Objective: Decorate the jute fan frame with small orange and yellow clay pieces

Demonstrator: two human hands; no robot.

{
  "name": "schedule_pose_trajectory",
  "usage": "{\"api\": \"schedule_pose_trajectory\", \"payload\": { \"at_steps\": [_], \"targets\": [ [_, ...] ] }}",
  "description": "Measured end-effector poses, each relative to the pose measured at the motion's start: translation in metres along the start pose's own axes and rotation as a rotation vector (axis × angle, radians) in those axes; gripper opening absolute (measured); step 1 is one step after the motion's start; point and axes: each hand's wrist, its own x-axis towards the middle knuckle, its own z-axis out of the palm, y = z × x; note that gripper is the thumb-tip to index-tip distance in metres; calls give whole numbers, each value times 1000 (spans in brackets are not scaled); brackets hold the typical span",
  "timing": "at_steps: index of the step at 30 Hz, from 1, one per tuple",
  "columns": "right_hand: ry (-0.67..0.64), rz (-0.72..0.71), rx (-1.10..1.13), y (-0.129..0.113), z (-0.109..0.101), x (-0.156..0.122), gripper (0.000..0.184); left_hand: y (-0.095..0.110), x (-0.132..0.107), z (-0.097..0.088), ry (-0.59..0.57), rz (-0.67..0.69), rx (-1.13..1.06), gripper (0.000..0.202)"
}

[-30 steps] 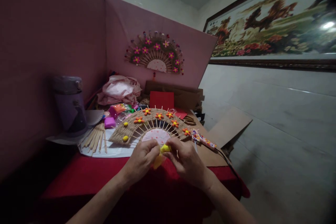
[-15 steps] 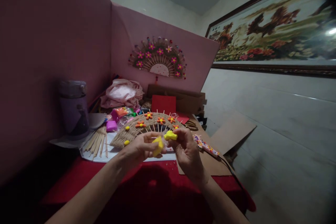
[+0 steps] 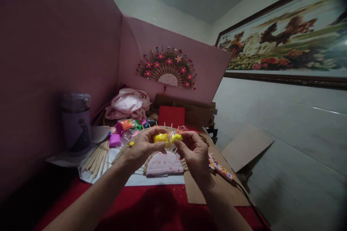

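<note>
Between thumb and fingers, my left hand holds a soft yellow lump of modelling clay in clear plastic wrapping. My right hand pinches a smaller yellow clay piece at the other side of the wrapping; whether the two pieces are joined cannot be made out. Both hands are above a twine-wrapped fan with stick ribs and a white, pink-spotted base. They hide most of its woven band, though a yellow clay dot shows at the left.
Wooden sticks lie left, near a purple bottle. Clay packets, pink cloth and a red card stand behind. At right are cardboard and a flower-patterned tool with a cord. A finished-looking fan hangs on the pink board.
The hands have risen relative to the fan, uncovering its spotted base and covering its orange flowers. The left yellow lump has turned from slanted to nearly level. The view has tilted up slightly.
</note>
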Motion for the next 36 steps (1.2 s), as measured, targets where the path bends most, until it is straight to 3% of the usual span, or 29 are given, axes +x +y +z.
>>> {"api": "schedule_pose_trajectory", "payload": {
  "at_steps": [4, 7, 10, 14, 22, 25, 30, 36],
  "targets": [
    [-75, 7, -4, 8, 3, 17, 17, 4, 6, -10, 50, -37, -71, 34],
    [-98, -24, 20, 12, 8, 26, 16, 1, 9, -17, 81, -31, -2, 37],
    [-95, -121, 1, 16, 15, 28, 12, -7, 9, -21, 116, -38, 20, 39],
    [-84, -352, -180, 27, 17, 25, 7, -17, 4, -22, 186, -105, -62, 31],
    [-283, -433, -215, 46, 4, 16, 15, -24, -1, -22, 364, -162, 4, 34],
    [-293, -361, -155, 52, 3, 16, 13, -27, 0, -24, 316, -125, 83, 30],
    [-201, -130, -107, 65, 6, 17, 12, -30, 0, -29, 221, -206, 174, 26],
    [-178, -241, -92, 62, 6, 16, 11, -31, -2, -33, 146, -264, 324, 33]
  ]
}}
